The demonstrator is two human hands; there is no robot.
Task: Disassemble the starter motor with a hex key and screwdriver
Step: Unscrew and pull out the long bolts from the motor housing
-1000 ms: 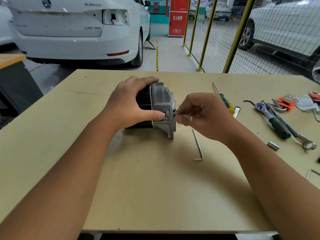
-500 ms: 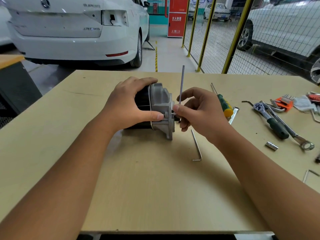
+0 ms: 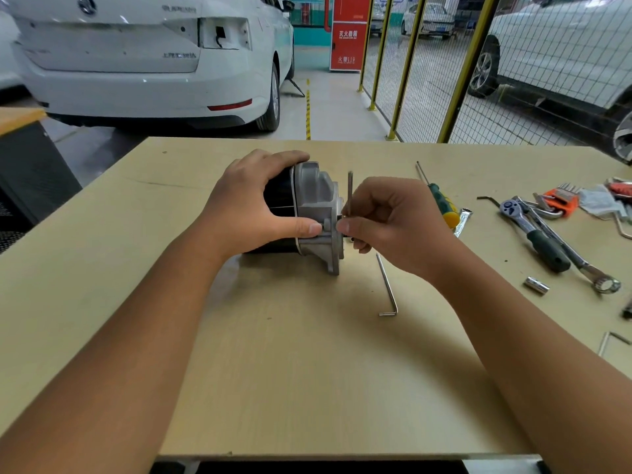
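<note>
The starter motor [image 3: 316, 203], a black cylinder with a grey cast-metal end housing, lies on its side in the middle of the table. My left hand [image 3: 253, 206] grips its black body from the left, thumb against the housing flange. My right hand [image 3: 393, 224] pinches a thin hex key [image 3: 350, 189] at the housing's right face; the key's long arm sticks up above my fingers. A second hex key [image 3: 388, 289] lies on the table just right of the motor. A green and yellow screwdriver [image 3: 439, 200] lies behind my right hand.
At the table's right side lie a ratchet [image 3: 533, 234], a combination wrench [image 3: 588, 268], a small socket [image 3: 536, 285], an orange hex key set [image 3: 561, 198] and another hex key [image 3: 608, 340]. A white car and a yellow mesh fence stand beyond the wooden table [image 3: 307, 371].
The hex key's long arm swung up to vertical half a second ago; less of it shows above my right hand now. My left hand has stayed on the motor.
</note>
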